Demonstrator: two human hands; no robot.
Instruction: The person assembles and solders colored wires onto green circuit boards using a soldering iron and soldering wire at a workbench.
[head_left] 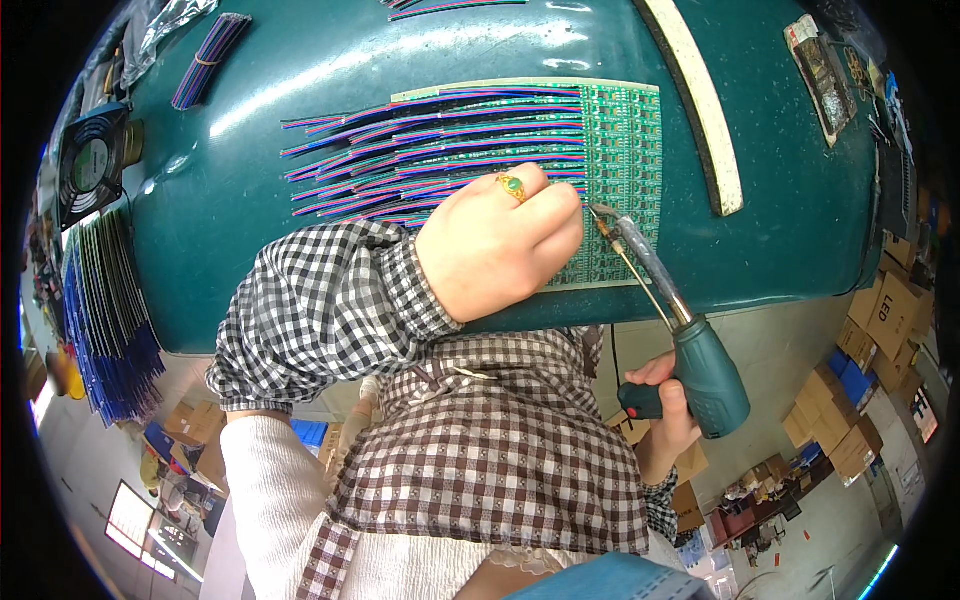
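Observation:
My left hand (505, 240), with a green-stoned ring, is closed over a green circuit board panel (625, 120). Its fingertips are bent under and hidden, so what they pinch does not show. Rows of thin blue, red and black wires (440, 142) run left from the board, some passing beneath this hand. At the right, my right hand (668, 415) is wrapped around the handle of a dark green soldering gun (712, 375). A thin feed tube runs along the gun's metal barrel. The tip points at the board, close beside my left fingers; contact cannot be made out.
A curved pale strip (700, 100) lies right of the board on the green table (790, 230). Farther right is a plastic-wrapped packet (822, 80). A tied wire bundle (210, 62), a fan (95, 165) and hanging wire bundles (110, 310) are at the left. Cardboard boxes (885, 320) stand beyond.

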